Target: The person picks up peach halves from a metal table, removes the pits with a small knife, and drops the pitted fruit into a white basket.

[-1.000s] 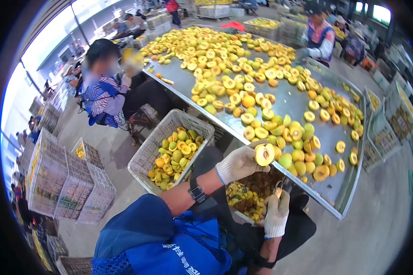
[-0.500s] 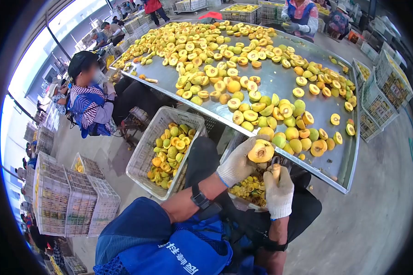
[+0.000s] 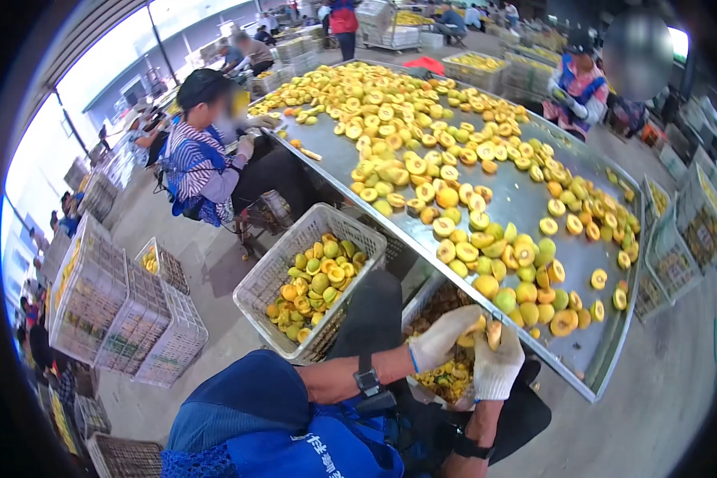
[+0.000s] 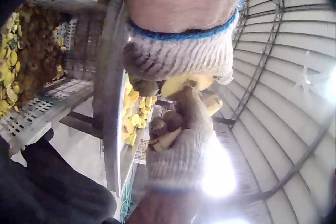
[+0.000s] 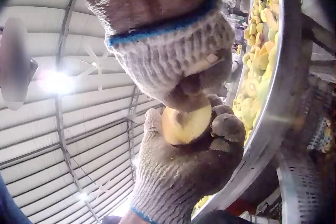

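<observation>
In the head view my gloved left hand (image 3: pixel 442 341) holds a yellow peach half (image 3: pixel 472 328) by its rim. Close against it, my gloved right hand (image 3: pixel 498 366) grips a pitting tool by its pale wooden handle (image 3: pixel 494 334). The tool's metal end is hidden between the hands. The right wrist view has the peach half (image 5: pixel 186 124) cradled in the left fingers, its pale cut face showing, with the right fingertips right at its top. Below both hands stands a crate (image 3: pixel 410 307) of pits and yellow scraps.
A metal table (image 3: pixel 526 191) heaped with peach halves (image 3: pixel 422 171) lies in front, its raised edge beside my hands. To the left are a crate of peach pieces (image 3: pixel 374 231) and stacked crates (image 3: pixel 127 319). One worker (image 3: pixel 207 159) sits at left, another (image 3: pixel 581 88) across the table.
The peach half, earlier facing the camera with its cut side, has been brought against the right hand and tool. My hands have come together. The head view has shifted.
</observation>
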A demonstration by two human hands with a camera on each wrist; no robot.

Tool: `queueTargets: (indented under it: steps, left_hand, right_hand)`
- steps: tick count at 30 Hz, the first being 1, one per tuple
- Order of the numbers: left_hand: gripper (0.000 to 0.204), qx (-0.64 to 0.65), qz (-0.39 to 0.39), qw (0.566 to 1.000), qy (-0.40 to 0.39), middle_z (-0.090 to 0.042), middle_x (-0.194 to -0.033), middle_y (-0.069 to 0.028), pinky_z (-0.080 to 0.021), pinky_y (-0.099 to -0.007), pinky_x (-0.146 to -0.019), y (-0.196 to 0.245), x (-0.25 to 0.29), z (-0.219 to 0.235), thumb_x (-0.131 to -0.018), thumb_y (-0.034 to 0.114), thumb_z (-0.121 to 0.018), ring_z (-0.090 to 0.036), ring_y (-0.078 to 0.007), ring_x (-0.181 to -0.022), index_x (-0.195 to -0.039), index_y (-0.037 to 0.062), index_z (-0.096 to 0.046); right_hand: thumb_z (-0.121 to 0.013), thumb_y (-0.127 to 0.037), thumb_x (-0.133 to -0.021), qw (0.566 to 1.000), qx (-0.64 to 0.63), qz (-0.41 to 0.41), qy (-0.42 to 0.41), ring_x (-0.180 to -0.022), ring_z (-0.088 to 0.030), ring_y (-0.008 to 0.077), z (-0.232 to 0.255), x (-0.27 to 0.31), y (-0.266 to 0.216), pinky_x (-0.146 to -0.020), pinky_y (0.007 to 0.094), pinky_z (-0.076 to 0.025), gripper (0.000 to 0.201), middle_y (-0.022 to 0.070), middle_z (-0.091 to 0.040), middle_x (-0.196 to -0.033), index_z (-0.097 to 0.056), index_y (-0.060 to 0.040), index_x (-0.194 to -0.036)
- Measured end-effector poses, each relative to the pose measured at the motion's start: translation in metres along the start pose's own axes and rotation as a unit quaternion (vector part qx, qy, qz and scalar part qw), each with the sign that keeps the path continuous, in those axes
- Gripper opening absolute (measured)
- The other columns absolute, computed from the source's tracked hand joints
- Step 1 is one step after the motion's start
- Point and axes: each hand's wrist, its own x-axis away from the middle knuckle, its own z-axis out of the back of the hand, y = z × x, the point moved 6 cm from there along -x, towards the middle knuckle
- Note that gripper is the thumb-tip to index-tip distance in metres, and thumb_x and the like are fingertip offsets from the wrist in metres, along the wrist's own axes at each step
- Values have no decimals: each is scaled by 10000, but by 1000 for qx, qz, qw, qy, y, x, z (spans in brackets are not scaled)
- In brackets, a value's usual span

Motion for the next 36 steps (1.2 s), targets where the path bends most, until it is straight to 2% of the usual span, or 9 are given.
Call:
queueTargets:
  steps: [8, 9, 10, 20, 24, 26, 28, 34, 36]
  left_hand:
    - [447, 240, 175, 954, 32, -647, -1223, -144, -499, -395, -1001, 17, 10, -11, -852, 42, -731, -626, -326, -1134, -1271, 29, -576]
    - [324, 477, 338, 806, 95, -665, -1179, -104, -513, -375, -964, -3, 18, -30, -934, 156, -684, -642, -269, -1091, -1229, 51, -599]
    - [261, 662, 464, 570, 146, -683, -1134, -63, -526, -354, -928, -8, 28, -50, -1016, 271, -638, -657, -212, -1049, -1186, 74, -622]
    - [365, 690, 488, 517, 133, -681, -1092, -28, -525, -330, -903, 0, 25, -46, -1059, 457, -549, -649, -156, -1001, -1157, 116, -636]
    - [387, 735, 463, 474, 142, -674, -1145, -52, -520, -363, -979, 5, 24, -40, -1060, 464, -538, -653, -199, -1076, -1245, 132, -611]
    - [443, 446, 297, 838, 102, -663, -1168, -128, -551, -434, -979, 14, 8, -3, -1095, 451, -430, -659, -276, -1101, -1228, 55, -580]
    - [446, 759, 377, 514, 134, -653, -1142, -170, -563, -470, -966, -7, 13, -14, -1115, 405, -370, -663, -307, -1096, -1215, 13, -558]
    - [505, 744, 406, 504, 167, -657, -1093, -192, -576, -520, -858, -12, 4, -8, -1086, 482, -408, -674, -366, -999, -1189, 15, -569]
    - [505, 741, 411, 503, 169, -662, -1075, -192, -576, -520, -844, -14, 6, -8, -1084, 485, -408, -675, -374, -979, -1179, 19, -576]
  right_hand:
    - [-764, -28, -732, 997, 44, -9, -68, -723, -640, 317, 2, 13, 18, -687, 374, -517, 186, 132, -622, -786, -603, -22, -826]
    - [-753, -22, -725, 996, 54, 6, -69, -724, -639, 322, 0, 14, 20, -687, 376, -518, 179, 134, -622, -794, -609, -25, -831]
    - [-743, -16, -718, 995, 63, 21, -70, -726, -637, 327, -1, 14, 19, -688, 378, -520, 175, 135, -623, -801, -615, -28, -836]
    - [-734, -35, -767, 995, 69, 66, -33, -772, -673, 349, -8, 25, 1, -699, 405, -538, 143, 138, -659, -851, -669, -56, -893]
    - [-726, -60, -913, 998, 28, 1, 53, -696, -554, 119, 0, 28, 4, -670, 291, -490, 112, 69, -635, -750, -639, 7, -891]
    - [-759, -111, -884, 995, -29, -87, 39, -677, -634, 222, 11, 28, 7, -676, 324, -532, 173, 139, -643, -771, -626, -4, -913]
    - [-738, -129, -908, 992, -63, -99, 43, -711, -659, 235, 17, 31, 9, -687, 349, -534, 204, 175, -662, -807, -603, 12, -969]
    - [-675, -199, -952, 986, 61, -153, -16, -776, -682, 368, 19, 41, 18, -709, 417, -533, 225, 224, -661, -837, -576, -21, -1048]
    - [-628, -181, -988, 977, -33, -193, -79, -741, -562, 145, 10, 42, 2, -698, 343, -501, 195, 138, -612, -802, -602, 1, -1055]
